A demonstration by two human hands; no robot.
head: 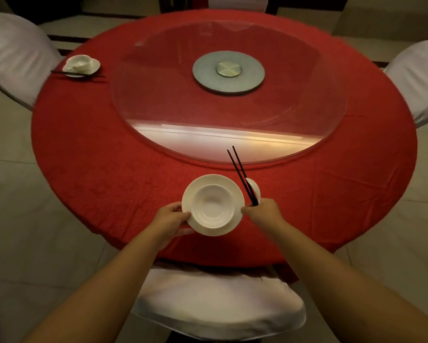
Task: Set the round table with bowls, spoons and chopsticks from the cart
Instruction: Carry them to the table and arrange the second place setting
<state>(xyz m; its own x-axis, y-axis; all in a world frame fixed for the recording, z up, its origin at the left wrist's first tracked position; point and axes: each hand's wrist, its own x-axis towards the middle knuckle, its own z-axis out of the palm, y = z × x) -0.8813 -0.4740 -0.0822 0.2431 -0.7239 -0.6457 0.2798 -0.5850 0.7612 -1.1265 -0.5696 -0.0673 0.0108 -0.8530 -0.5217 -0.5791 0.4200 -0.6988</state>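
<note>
A white bowl point(212, 209) sits on a white plate point(229, 185) at the near edge of the round table, which is covered in red cloth point(96, 157). My left hand point(169, 219) grips the plate's left rim. My right hand point(263, 211) touches the plate's right rim and holds two black chopsticks point(240, 173) that point up and away. A white spoon point(253, 186) shows just behind the chopsticks, in the same hand. At the far left, a second setting stands: a white bowl point(80, 63) on a plate with black chopsticks point(79, 75) lying beside it.
A glass turntable point(158, 100) with a grey metal hub point(228, 71) fills the table's middle. White-covered chairs stand just below me point(218, 303), at the far left point(15, 55) and at the right point(420, 80). Pale floor tiles surround the table.
</note>
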